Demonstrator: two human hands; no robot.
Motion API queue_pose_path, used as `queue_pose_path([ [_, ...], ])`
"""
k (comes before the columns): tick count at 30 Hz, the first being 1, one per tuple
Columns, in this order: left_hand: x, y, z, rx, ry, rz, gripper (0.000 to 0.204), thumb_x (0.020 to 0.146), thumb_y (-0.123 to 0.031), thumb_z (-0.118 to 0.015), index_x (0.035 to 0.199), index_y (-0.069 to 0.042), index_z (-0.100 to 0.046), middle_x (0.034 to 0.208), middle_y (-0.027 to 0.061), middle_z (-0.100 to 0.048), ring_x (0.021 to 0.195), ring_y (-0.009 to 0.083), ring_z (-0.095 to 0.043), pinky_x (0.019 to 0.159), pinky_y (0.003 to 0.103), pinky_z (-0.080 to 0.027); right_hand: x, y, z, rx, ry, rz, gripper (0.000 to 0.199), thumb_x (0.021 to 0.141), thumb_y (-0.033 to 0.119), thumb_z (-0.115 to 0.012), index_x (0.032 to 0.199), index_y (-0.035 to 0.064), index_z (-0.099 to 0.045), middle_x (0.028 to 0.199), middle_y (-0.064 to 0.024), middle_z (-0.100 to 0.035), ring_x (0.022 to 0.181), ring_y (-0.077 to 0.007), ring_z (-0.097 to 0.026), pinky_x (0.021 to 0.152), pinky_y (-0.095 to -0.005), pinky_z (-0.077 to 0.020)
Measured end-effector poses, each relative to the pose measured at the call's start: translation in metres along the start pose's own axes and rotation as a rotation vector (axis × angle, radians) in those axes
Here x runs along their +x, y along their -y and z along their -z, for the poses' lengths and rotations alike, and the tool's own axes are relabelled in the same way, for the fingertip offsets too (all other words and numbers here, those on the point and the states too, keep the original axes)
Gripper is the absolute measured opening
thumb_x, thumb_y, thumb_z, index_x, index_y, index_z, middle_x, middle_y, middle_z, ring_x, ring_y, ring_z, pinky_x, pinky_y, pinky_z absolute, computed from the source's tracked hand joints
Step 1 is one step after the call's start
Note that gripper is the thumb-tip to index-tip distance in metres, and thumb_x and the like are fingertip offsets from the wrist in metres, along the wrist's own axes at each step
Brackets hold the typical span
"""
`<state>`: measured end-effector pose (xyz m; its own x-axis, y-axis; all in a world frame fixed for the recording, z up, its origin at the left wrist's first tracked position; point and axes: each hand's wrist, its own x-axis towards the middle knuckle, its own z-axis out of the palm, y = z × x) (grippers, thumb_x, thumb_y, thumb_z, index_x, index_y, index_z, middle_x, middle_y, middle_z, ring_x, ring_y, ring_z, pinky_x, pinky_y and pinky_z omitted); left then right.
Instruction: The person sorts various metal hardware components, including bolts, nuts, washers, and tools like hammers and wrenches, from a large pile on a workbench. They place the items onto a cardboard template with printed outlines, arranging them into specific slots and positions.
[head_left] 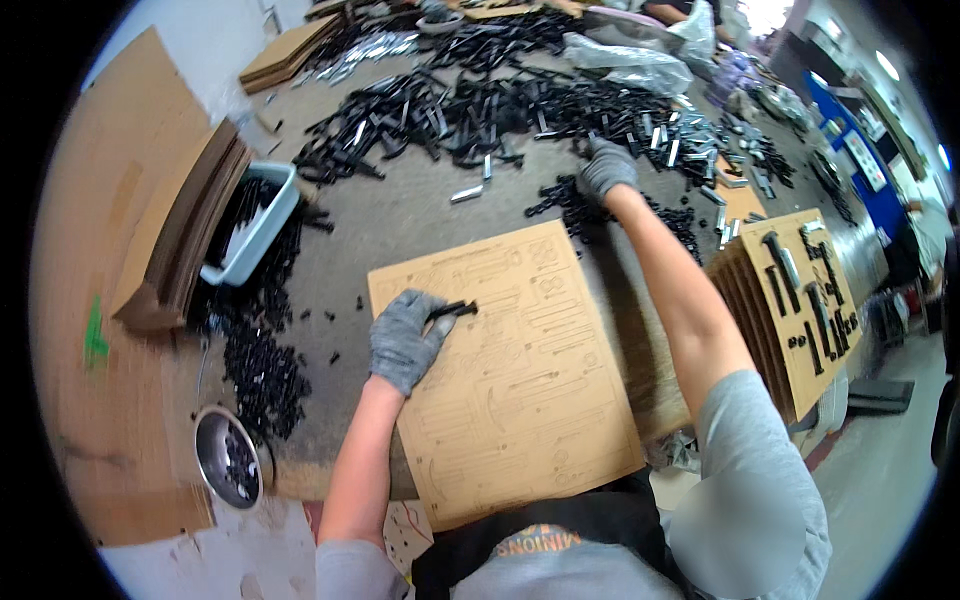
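Observation:
My left hand point(408, 342), in a grey glove, is closed on a small black rod-shaped part point(455, 310). It rests over the upper left of a cardboard sheet point(510, 420) with printed part outlines. Stretched far forward, my right hand point(607, 168), also gloved in grey, is at the near edge of a long heap of black and silver parts point(480, 110). Its fingers look curled together; what they hold, if anything, is hidden. Just below that hand lies a cluster of small black pieces point(565, 200).
On the right stands a stack of cardboard sheets point(775, 330) with black parts on top. At left are a light blue bin point(262, 232), a scattered black pile point(265, 375), a metal bowl point(212, 455) and leaning cardboard point(185, 215). Plastic bags point(630, 65) lie at the back.

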<state>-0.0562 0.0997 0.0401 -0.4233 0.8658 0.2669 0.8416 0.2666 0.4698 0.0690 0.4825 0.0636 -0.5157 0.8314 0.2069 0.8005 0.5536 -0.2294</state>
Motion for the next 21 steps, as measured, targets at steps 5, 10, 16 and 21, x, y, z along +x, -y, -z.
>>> queue_pose_path([
  [5, 0.003, 0.000, 0.001, -0.064, -0.010, -0.044, 0.021, 0.077, -0.021, -0.072, 0.093, -0.008, -0.068, 0.088, 0.0089, -0.064, 0.087, 0.0274, -0.062, 0.076, 0.037, -0.051, 0.032, -0.014, -0.037, -0.085, 0.051, -0.009, 0.039, 0.077, 0.037, -0.069, 0.109, 0.0139, -0.065, 0.099, -0.0200, -0.067, 0.091, -0.0373, -0.064, 0.078, -0.0453, -0.0505],
  [10, 0.003, -0.001, 0.002, -0.028, -0.009, -0.035, 0.020, 0.077, -0.019, -0.071, 0.093, -0.007, -0.068, 0.088, 0.0090, -0.064, 0.085, 0.0265, -0.063, 0.077, 0.036, -0.051, 0.011, -0.001, -0.004, 0.007, 0.104, 0.014, 0.041, 0.076, 0.036, -0.070, 0.107, 0.0092, -0.064, 0.105, -0.0218, -0.065, 0.098, -0.0387, -0.063, 0.082, -0.0448, -0.0503],
  [16, -0.007, 0.010, -0.001, -0.006, -0.059, -0.040, 0.018, 0.080, -0.019, -0.068, 0.093, -0.008, -0.068, 0.090, 0.0083, -0.064, 0.086, 0.0264, -0.063, 0.078, 0.036, -0.051, -0.146, 0.058, 0.062, 0.261, -0.018, 0.413, 0.020, 0.078, 0.021, -0.071, 0.088, 0.0063, -0.062, 0.078, -0.0160, -0.066, 0.070, -0.0324, -0.065, 0.064, -0.0381, -0.0517],
  [21, 0.002, 0.007, -0.007, -0.036, 0.002, -0.049, 0.019, 0.081, -0.019, -0.066, 0.096, -0.008, -0.068, 0.093, 0.0086, -0.064, 0.090, 0.0273, -0.062, 0.081, 0.037, -0.050, -0.252, 0.088, 0.050, 0.110, 0.271, 0.506, 0.013, 0.078, 0.016, -0.061, 0.084, 0.0038, -0.060, 0.074, -0.0183, -0.065, 0.070, -0.0352, -0.065, 0.063, -0.0449, -0.0523],
])
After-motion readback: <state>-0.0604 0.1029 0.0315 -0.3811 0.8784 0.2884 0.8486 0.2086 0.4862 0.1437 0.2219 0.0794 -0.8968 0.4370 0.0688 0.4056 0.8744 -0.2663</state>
